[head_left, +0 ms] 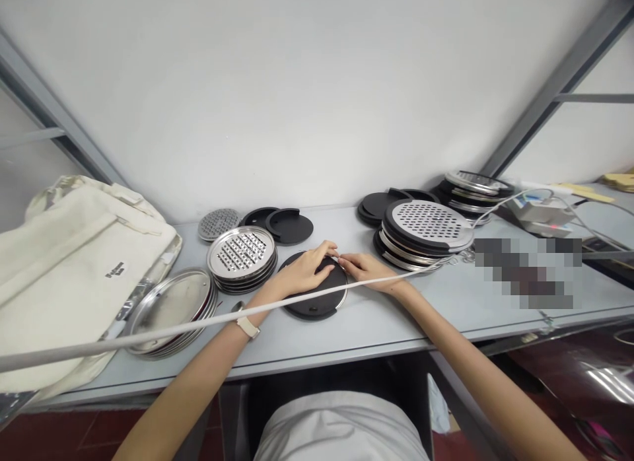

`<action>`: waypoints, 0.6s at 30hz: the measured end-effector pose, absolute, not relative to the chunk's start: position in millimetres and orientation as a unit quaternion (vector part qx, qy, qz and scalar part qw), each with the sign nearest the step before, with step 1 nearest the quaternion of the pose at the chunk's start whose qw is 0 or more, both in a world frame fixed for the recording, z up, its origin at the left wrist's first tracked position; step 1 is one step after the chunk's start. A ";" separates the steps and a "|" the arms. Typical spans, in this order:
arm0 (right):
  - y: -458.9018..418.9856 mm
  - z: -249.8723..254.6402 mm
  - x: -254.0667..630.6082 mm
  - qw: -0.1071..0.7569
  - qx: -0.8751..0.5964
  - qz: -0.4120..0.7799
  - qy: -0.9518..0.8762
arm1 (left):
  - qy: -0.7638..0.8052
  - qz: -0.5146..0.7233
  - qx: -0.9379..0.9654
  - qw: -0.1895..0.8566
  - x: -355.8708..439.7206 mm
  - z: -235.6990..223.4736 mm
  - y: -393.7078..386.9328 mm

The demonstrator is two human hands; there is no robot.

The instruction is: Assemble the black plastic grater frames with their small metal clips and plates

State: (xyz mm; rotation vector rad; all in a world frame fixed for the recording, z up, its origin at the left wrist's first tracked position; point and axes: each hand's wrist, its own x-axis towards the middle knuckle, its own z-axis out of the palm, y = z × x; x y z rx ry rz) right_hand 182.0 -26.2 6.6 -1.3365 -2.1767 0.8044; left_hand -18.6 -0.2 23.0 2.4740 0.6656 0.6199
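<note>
A round black disc [310, 306] lies on the table in front of me, with a silver rim showing along its right side. My left hand [308, 271] rests over the disc's upper part. Its fingers reach right, and the thumb is held apart from them. My right hand [365, 268] comes in from the right with its fingertips pinched together at the disc's upper right edge, close to my left fingertips. What the pinch holds is too small to make out. A white cord [297, 297] crosses in front of my left wrist and the disc.
To the left stand stacked grater discs [241, 253], metal plates [173, 306] and a cream cloth bag [64, 263]. Black round covers [292, 226] lie behind. On the right are a grater stack [428, 226], another stack [475, 183] and a white box-like device [537, 210].
</note>
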 end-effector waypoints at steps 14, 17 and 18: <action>-24.2 3.8 182.2 0.229 -0.495 0.277 -0.791 | 0.254 0.215 0.906 0.261 -19.3 28.8 -3.5; -25.3 4.7 181.4 0.235 -0.491 0.280 -0.791 | 0.251 0.217 0.906 0.261 -19.2 27.6 -2.9; -25.6 4.6 181.2 0.236 -0.490 0.281 -0.791 | 0.249 0.218 0.907 0.261 -19.1 27.1 -2.4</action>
